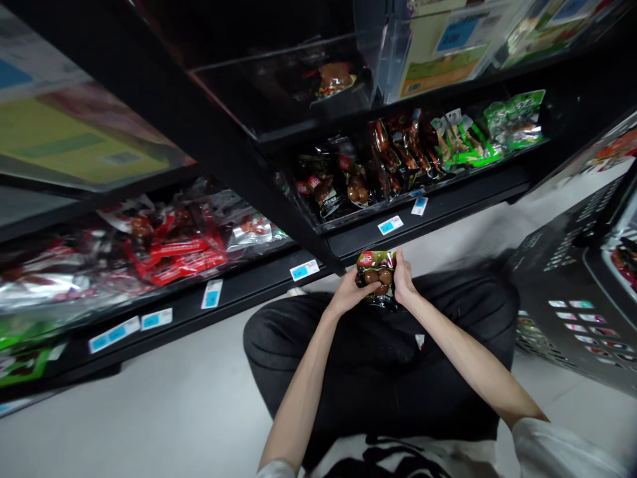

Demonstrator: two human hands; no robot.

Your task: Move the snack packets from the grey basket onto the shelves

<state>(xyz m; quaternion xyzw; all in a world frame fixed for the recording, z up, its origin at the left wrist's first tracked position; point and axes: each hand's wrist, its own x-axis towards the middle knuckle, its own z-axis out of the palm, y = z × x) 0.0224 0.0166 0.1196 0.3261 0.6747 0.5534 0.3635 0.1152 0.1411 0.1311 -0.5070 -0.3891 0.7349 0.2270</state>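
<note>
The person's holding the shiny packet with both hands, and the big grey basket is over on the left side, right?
Not quite: the head view shows the grey basket on the right side. The left hand and right hand do both hold the shiny packet.

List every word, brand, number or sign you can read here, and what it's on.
".00", apparently: end of a price on the upper blue tag; its first digit is blurred.
Dark pack between left hand and right hand: white characters on red, too small to read.
Shelf-edge tags: too small or blurred.
Red packets, green packets: too blurred.
</note>
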